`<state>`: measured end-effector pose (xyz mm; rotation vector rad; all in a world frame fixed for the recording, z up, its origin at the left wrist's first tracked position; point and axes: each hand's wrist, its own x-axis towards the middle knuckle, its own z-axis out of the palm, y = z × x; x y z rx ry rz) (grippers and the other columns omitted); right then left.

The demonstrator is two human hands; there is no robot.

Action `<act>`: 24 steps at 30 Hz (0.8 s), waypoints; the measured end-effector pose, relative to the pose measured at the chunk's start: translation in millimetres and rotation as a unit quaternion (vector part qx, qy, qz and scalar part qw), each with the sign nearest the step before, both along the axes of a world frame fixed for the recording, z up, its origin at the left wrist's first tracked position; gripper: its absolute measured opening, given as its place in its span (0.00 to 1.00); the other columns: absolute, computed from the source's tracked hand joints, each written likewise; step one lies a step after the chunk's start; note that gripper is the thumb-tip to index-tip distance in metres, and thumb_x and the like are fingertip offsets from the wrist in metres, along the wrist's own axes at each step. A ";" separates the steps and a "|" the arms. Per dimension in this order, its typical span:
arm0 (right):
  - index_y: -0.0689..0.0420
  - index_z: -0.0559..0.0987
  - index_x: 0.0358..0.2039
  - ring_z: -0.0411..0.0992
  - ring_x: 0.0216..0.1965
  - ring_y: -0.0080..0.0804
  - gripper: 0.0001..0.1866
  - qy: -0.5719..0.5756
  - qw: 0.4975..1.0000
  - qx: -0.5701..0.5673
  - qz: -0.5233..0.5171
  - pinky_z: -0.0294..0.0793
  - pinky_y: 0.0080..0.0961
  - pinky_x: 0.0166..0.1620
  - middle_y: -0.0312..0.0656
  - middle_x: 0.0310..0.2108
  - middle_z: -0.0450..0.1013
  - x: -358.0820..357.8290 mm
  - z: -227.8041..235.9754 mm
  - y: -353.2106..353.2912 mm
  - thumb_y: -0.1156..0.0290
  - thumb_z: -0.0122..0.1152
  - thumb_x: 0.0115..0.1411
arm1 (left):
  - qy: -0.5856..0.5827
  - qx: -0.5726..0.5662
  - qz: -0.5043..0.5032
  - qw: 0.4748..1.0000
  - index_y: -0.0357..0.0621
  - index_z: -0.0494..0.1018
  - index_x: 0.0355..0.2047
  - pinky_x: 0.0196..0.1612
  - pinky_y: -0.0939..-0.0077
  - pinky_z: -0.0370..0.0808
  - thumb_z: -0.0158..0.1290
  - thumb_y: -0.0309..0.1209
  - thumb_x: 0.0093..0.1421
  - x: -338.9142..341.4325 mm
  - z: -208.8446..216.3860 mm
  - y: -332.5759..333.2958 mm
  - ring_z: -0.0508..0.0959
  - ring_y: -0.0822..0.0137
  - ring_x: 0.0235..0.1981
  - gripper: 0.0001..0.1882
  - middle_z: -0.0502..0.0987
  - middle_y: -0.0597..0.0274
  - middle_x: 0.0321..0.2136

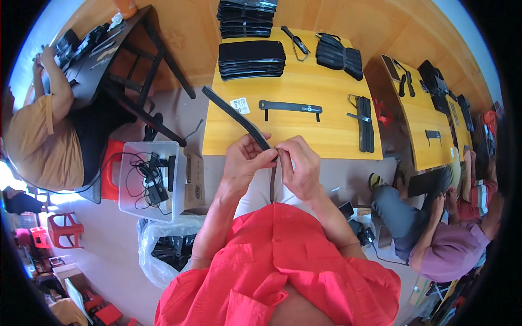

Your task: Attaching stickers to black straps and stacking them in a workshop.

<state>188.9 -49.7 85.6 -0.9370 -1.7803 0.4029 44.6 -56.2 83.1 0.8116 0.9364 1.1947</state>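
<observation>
A long black strap (235, 114) runs from my hands out over the near left part of the yellow table (326, 138). My left hand (242, 163) is closed around it, thumb on top. Close beside it, my right hand (298, 167) pinches the strap with thumb and fingertips; the exact spot is covered by the fingers. Below the hands a narrow dark strip (273, 182) hangs down. Beyond them on the table lies a flat black strip (291, 106) with two short tabs. A white label (239, 106) is partly beside the held strap.
Stacked black straps (252, 60) and tied bundles (338, 56) sit at the back, another bundle (364, 124) at right. A black-handled tool (294, 41) lies between. A clear bin (128, 182) with cables and a plastic bag (152, 271) stand left. Other people work on both sides.
</observation>
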 end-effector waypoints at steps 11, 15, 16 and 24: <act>0.64 0.70 0.27 0.68 0.26 0.47 0.01 -0.065 0.989 0.001 -0.135 0.68 0.34 0.28 0.49 0.23 0.65 52.2 0.6 67.5 0.81 0.51 0.52 | -0.012 -0.077 -0.294 0.953 0.37 0.66 0.45 0.37 0.81 0.71 0.49 0.29 0.57 10.1 -11.0 -28.7 0.73 0.72 0.31 0.16 0.73 0.62 0.29; 0.63 0.71 0.29 0.70 0.26 0.29 0.02 0.126 0.979 -0.160 -0.021 0.69 0.23 0.28 0.41 0.24 0.70 48.5 -1.2 54.4 0.78 0.52 0.55 | -0.059 -0.095 -0.257 0.960 0.38 0.66 0.41 0.29 0.83 0.67 0.43 0.34 0.61 17.6 -17.9 -22.8 0.68 0.75 0.24 0.12 0.68 0.66 0.23; 0.62 0.72 0.29 0.69 0.25 0.22 0.03 0.243 0.950 -0.191 0.034 0.69 0.18 0.28 0.37 0.25 0.71 48.2 -3.5 52.1 0.76 0.53 0.56 | -0.012 -0.095 -0.235 0.967 0.39 0.65 0.38 0.26 0.83 0.63 0.40 0.35 0.63 20.8 -12.7 -20.9 0.64 0.76 0.21 0.11 0.65 0.68 0.20; 0.58 0.75 0.31 0.70 0.25 0.18 0.04 0.417 0.890 -0.138 -0.124 0.67 0.12 0.28 0.34 0.24 0.71 104.8 -12.3 94.3 0.72 0.55 0.57 | 0.067 -0.035 -0.241 0.968 0.43 0.63 0.31 0.19 0.86 0.54 0.36 0.38 0.66 26.8 -4.7 -41.8 0.56 0.80 0.16 0.13 0.58 0.72 0.16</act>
